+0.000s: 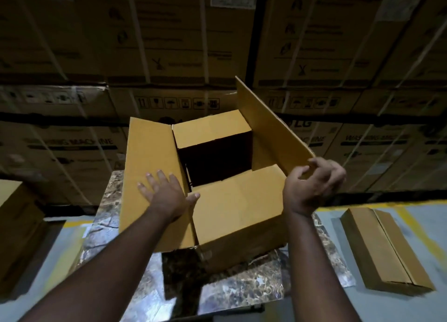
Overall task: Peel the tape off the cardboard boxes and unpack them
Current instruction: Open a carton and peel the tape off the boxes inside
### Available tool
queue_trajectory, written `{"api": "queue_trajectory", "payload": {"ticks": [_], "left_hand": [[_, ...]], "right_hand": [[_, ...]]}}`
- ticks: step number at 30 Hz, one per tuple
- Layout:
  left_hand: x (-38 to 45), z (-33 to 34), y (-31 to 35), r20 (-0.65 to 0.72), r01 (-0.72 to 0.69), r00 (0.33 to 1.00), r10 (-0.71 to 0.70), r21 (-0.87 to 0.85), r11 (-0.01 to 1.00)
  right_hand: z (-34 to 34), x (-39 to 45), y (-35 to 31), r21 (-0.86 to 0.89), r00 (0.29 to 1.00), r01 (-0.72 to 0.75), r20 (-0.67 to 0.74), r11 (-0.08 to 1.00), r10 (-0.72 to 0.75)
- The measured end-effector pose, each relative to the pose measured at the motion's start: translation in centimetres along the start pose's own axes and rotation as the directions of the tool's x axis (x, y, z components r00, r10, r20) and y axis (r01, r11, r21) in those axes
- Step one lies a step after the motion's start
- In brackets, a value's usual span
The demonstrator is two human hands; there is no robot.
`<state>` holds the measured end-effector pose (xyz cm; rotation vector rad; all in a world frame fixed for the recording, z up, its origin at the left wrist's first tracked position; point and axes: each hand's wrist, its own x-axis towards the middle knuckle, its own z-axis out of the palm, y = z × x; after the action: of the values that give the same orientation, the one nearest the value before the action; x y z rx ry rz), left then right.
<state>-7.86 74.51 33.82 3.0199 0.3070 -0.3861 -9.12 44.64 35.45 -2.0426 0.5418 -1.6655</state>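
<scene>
A brown cardboard box (237, 208) stands on a marble-patterned table (242, 288) with its top flaps spread apart. Its inside is dark and I cannot tell what it holds. My left hand (167, 193) lies flat, fingers straight, on the left flap (150, 157), pressing it outward. My right hand (312, 183) has curled fingers round the near edge of the raised right flap (268, 130). The far and near short flaps are folded partly inward over the opening.
A long, narrow closed carton (384, 251) lies on the grey floor at the right. Another brown box (17, 227) stands at the left edge. A wall of stacked strapped washing-machine cartons (217, 43) rises behind the table. Yellow floor lines run along the stack.
</scene>
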Motion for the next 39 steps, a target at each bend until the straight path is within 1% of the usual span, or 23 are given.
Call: {"api": "queue_trajectory", "payload": {"ticks": [1, 2, 4, 5, 6, 8, 10, 12, 14, 16, 17, 18, 20, 22, 24, 26, 29, 31, 33, 35, 37, 38, 39], "left_hand": [[0.3, 0.4, -0.2, 0.001, 0.025, 1.0, -0.025, -0.028, 0.999], [0.6, 0.7, -0.5, 0.011, 0.045, 0.999, -0.044, -0.059, 0.997], [1.2, 1.5, -0.6, 0.029, 0.062, 0.998, -0.059, -0.116, 0.991], [1.4, 1.9, -0.3, 0.029, 0.061, 0.998, -0.057, -0.135, 0.989], [1.6, 2.2, 0.1, 0.022, 0.058, 0.998, -0.055, -0.144, 0.988], [2.0, 2.8, 1.2, -0.009, 0.04, 0.999, -0.042, -0.156, 0.987], [2.3, 3.3, 2.2, -0.03, 0.021, 0.999, -0.026, -0.165, 0.986], [2.5, 3.6, 2.8, -0.032, 0.025, 0.999, -0.031, -0.181, 0.983], [2.7, 3.7, 3.0, -0.021, 0.051, 0.998, -0.057, -0.207, 0.977], [3.0, 3.6, 3.5, -0.019, 0.09, 0.995, -0.098, -0.262, 0.961], [3.1, 3.4, 3.8, 0.0, 0.126, 0.991, -0.133, -0.305, 0.944], [3.1, 3.2, 4.1, 0.027, 0.175, 0.984, -0.176, -0.34, 0.924], [4.1, 3.3, 4.5, 0.106, 0.276, 0.961, -0.255, -0.399, 0.874], [5.3, 3.7, 4.3, 0.193, 0.379, 0.925, -0.327, -0.504, 0.776], [5.4, 4.1, 4.3, 0.249, 0.398, 0.917, -0.313, -0.635, 0.662], [5.0, 4.7, 4.5, 0.233, 0.321, 0.947, -0.223, -0.741, 0.59], [4.0, 4.2, 5.2, 0.279, 0.325, 0.944, -0.177, -0.879, 0.349], [3.7, 4.0, 5.5, 0.266, 0.314, 0.945, -0.191, -0.901, 0.3], [3.3, 4.0, 5.7, 0.251, 0.308, 0.944, -0.216, -0.905, 0.294], [3.1, 4.2, 5.5, 0.231, 0.313, 0.939, -0.256, -0.883, 0.35], [2.9, 4.4, 5.2, 0.201, 0.323, 0.937, -0.287, -0.815, 0.482], [2.8, 4.4, 5.0, 0.185, 0.328, 0.934, -0.304, -0.779, 0.534], [2.7, 4.6, 4.9, 0.16, 0.325, 0.934, -0.32, -0.753, 0.572]], "right_hand": [[0.0, 0.2, 0.6, -0.05, 0.997, 0.069, -0.013, 0.996, -0.07], [-0.1, 0.3, 1.2, -0.079, 0.996, 0.086, 0.006, 0.993, -0.086], [-0.3, 1.0, 1.4, -0.199, 0.995, 0.001, 0.102, 0.98, 0.019], [-0.2, 1.3, 1.6, -0.3, 0.98, -0.024, 0.182, 0.954, 0.082], [0.1, 1.2, 2.0, -0.399, 0.955, -0.023, 0.263, 0.916, 0.138], [0.9, 0.9, 3.0, -0.496, 0.882, 0.043, 0.427, 0.867, 0.2], [1.8, 0.0, 4.2, -0.522, 0.774, 0.083, 0.57, 0.849, 0.275], [2.6, -1.0, 6.2, -0.582, 0.613, 0.155, 0.69, 0.798, 0.384], [3.2, -0.8, 7.8, -0.615, 0.439, 0.174, 0.748, 0.769, 0.498], [4.0, 0.0, 8.5, -0.627, 0.289, 0.113, 0.763, 0.771, 0.578], [4.3, 0.3, 8.3, -0.635, 0.246, 0.103, 0.762, 0.766, 0.599], [4.5, 0.4, 8.2, -0.643, 0.228, 0.105, 0.758, 0.759, 0.611], [4.8, 0.3, 8.4, -0.655, 0.245, 0.096, 0.745, 0.749, 0.62], [4.9, 0.2, 9.1, -0.645, 0.294, 0.08, 0.744, 0.76, 0.6], [4.8, 0.2, 9.6, -0.621, 0.321, 0.044, 0.75, 0.783, 0.578], [4.9, 0.3, 10.1, -0.595, 0.291, 0.008, 0.77, 0.804, 0.568], [5.0, 1.2, 10.4, -0.557, 0.206, -0.021, 0.81, 0.83, 0.548], [4.9, 1.7, 10.3, -0.561, 0.194, -0.002, 0.812, 0.828, 0.551], [4.6, 1.3, 9.4, -0.588, 0.263, 0.057, 0.789, 0.807, 0.556], [4.5, 0.3, 8.3, -0.585, 0.326, 0.16, 0.792, 0.795, 0.516], [4.2, -0.8, 6.7, -0.515, 0.423, 0.32, 0.828, 0.795, 0.366], [3.7, -1.3, 5.6, -0.446, 0.452, 0.412, 0.857, 0.794, 0.247], [3.3, -2.0, 4.6, -0.36, 0.452, 0.487, 0.883, 0.796, 0.122]]}}
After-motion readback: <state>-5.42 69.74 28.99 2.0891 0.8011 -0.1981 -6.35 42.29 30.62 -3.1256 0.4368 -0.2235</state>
